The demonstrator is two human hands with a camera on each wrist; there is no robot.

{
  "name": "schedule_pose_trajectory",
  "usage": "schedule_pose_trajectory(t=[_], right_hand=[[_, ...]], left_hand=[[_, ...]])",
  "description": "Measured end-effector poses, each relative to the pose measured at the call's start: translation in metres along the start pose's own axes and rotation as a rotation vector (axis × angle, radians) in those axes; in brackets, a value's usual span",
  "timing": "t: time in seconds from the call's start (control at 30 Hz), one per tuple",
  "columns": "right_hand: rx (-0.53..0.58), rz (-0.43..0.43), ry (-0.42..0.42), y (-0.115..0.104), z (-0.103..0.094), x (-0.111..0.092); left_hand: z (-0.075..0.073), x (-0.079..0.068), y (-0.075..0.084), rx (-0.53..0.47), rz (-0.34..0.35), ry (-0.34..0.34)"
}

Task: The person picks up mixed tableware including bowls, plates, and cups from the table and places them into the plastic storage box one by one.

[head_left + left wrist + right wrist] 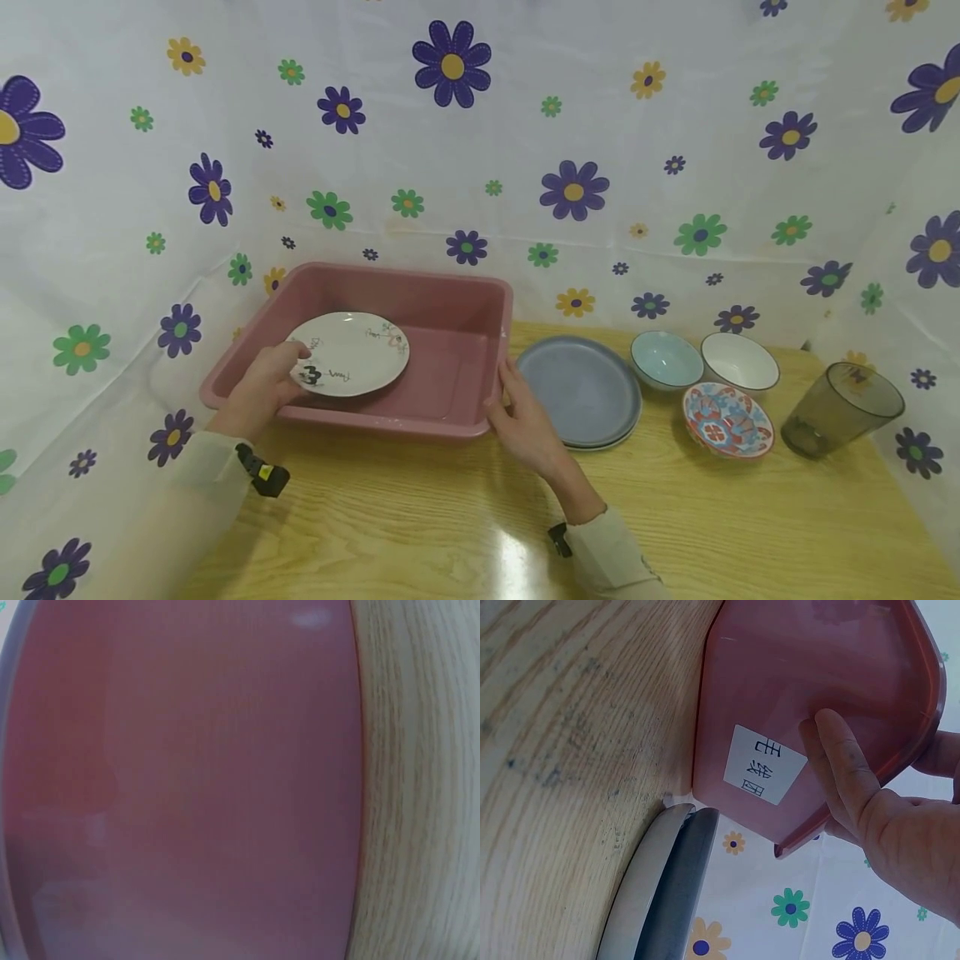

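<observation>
Left hand pinches the plate within the basin; right hand clasps the basin's right rim. Placing seems underway, next calling for careful release.

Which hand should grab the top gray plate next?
Probably the right hand: it's right beside the top gray plate, though it must first let go of the pink basin. The left hand is farther away, holding the white decorated plate.

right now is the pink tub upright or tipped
Upright. The pink tub opens upward in the head view, showing its floor beside the white plate, and its base lies along the table in the right wrist view.
</observation>
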State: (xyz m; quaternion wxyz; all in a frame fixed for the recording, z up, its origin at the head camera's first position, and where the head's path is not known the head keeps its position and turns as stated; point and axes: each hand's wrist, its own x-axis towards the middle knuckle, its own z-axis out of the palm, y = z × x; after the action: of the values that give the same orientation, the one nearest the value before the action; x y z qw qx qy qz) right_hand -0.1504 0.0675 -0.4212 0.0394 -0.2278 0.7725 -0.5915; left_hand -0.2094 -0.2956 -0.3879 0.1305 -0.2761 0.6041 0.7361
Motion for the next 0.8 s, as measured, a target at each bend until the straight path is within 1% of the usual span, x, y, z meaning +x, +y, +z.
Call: schedule_pose_trajectory(t=[0.23,0.3,0.43,0.6,0.7,0.8], right_hand=[[0.011,-0.016,0.004,0.0001,0.0003,0.0001],[0.017,-0.008,-0.001,-0.0003,0.0,0.0009],[0.032,-0.008,-0.015,-0.0002,0.0007,0.0022],[0.061,-0.031,-0.03,0.0014,0.0016,0.0025],[0.062,-0.035,-0.03,0.0015,0.0016,0.0019],[0.047,-0.015,-0.015,0.0013,0.0012,0.0001]], left_hand=[[0.0008,0.0008,0.0005,-0.025,-0.007,-0.001],[0.0008,0.0011,0.001,-0.031,-0.011,0.002],[-0.0017,0.0009,0.0008,-0.017,-0.012,0.017],[-0.0031,0.0002,0.0007,0.009,-0.014,0.051],[-0.0027,0.0007,0.0015,-0.006,-0.023,0.052],[-0.0012,0.0018,0.0021,-0.022,-0.022,0.04]])
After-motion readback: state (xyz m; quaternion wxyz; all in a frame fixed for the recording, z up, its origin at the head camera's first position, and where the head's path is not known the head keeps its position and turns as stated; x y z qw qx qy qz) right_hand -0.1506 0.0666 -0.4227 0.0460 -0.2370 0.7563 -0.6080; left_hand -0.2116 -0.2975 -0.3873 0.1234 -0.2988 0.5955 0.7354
